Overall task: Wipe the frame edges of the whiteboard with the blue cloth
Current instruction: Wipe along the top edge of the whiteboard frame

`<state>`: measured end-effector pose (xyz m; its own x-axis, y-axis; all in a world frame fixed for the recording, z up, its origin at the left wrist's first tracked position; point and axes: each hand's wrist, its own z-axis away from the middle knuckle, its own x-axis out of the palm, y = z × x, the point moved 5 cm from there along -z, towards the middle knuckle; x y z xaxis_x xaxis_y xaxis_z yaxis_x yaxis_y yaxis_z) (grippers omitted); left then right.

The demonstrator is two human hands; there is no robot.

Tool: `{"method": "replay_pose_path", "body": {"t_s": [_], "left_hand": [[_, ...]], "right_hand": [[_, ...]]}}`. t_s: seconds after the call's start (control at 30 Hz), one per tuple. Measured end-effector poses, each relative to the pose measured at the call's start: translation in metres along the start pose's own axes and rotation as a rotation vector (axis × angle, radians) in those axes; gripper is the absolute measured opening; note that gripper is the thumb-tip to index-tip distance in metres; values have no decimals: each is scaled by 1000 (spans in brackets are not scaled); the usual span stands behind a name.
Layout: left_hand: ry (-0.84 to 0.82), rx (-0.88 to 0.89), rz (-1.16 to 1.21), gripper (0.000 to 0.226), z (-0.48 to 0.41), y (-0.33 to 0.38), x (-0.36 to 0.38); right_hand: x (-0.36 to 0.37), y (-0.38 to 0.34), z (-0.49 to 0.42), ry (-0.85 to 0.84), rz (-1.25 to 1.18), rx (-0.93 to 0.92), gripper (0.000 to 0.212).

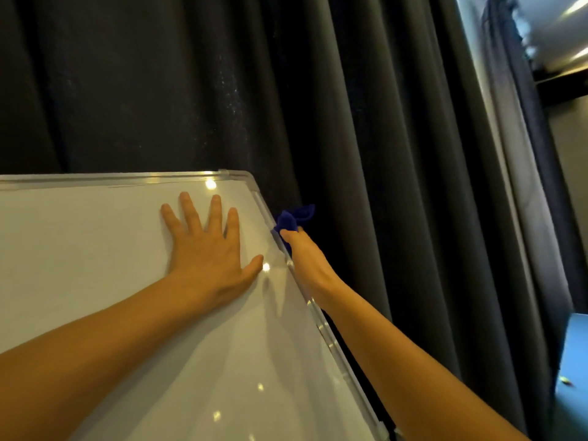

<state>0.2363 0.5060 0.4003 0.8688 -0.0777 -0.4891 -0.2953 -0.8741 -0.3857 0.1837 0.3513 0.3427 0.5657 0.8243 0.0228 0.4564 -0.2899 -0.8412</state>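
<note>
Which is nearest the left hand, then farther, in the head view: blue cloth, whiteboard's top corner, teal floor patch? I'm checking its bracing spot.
From the left hand:
1. Blue cloth, just right, past the frame edge.
2. Whiteboard's top corner, above the fingertips; close to the cloth's rank.
3. Teal floor patch, far right, beyond the curtain.

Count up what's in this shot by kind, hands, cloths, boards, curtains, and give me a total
Hands: 2, left hand and right hand
Blue cloth: 1
Whiteboard: 1
Dark curtain: 1
Total: 5
</note>
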Motion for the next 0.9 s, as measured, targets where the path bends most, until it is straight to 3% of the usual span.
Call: {"method": "replay_pose_path", "body": {"t_s": [0.07,0.13,0.3,0.43,0.57,0.73,0.9], "left_hand": [[5,9,-5,105,0,0,1],[15,24,13,103,1,-1,0],[45,39,32,99,8,-2,-6],[25,38,41,97,13,-9,-2],[-15,55,2,99,23,-6,12],[-42,108,37,86,20,5,21],[-18,216,66,75,34,21,33]], "right_hand": [[10,-8,-6,50,76,16,71],[17,-28,-15,81,134,-43,78],[45,-59,-43,8,456,-213,73],[46,-19,-10,6,611,-293,79],[25,49,40,-24,695,-202,75],[32,36,35,-24,692,-104,93],[18,100,111,79,738,-98,69]]}}
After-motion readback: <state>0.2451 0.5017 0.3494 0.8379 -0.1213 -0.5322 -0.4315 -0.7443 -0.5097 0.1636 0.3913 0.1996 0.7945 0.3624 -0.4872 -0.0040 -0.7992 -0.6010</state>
